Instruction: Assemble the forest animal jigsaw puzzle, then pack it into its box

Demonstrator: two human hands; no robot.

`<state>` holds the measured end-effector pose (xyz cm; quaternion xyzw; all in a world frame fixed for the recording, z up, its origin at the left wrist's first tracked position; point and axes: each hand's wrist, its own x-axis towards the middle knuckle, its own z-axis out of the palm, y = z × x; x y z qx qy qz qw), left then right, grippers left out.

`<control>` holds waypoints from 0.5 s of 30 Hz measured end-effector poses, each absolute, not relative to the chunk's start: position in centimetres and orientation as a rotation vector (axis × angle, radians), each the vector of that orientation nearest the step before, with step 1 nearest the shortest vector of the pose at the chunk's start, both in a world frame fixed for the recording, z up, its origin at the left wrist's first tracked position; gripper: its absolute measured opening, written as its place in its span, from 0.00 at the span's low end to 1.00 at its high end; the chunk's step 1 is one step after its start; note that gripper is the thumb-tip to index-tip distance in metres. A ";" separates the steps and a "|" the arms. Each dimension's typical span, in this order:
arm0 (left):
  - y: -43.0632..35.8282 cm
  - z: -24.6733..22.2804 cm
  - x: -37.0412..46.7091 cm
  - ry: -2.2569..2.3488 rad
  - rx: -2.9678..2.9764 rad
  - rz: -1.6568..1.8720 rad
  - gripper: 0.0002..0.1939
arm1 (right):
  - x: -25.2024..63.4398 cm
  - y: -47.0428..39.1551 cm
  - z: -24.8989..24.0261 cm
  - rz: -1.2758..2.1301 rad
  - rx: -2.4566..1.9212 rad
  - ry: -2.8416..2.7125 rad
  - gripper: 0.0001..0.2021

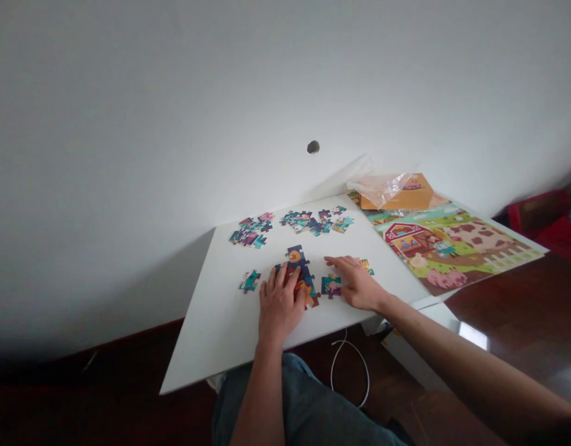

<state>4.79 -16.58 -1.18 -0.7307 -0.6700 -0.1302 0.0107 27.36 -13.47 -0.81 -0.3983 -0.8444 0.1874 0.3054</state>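
Note:
My left hand [280,301] lies with its fingers spread over a joined section of jigsaw puzzle [300,256] in dark blue, orange and red, covering part of it. To the right of that section is my right hand [357,285], its index finger stretched out over the white table and its other fingers partly hidden. Beneath or beside the right hand are a teal and purple puzzle piece [331,286] and a yellow-striped piece [365,265], both partly covered. A loose teal piece [250,281] lies left of my left hand.
Puzzle pieces are heaped at the back left [252,230] and back middle [316,223] of the white table [211,322]. On the right lies a farm picture sheet [443,244], with an orange box [401,193] and clear plastic bag [381,186]. A wall stands behind; a white cable [368,378] hangs below.

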 end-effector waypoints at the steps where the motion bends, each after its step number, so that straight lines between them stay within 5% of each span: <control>1: -16.6 -1.2 4.8 -2.086 -2.280 -0.406 0.25 | 27.3 -13.5 -0.7 0.471 -1.105 -2.237 0.38; 15: -16.6 -1.3 4.8 -2.105 -2.274 -0.455 0.25 | 27.7 -13.3 -0.3 0.525 -0.891 -2.372 0.29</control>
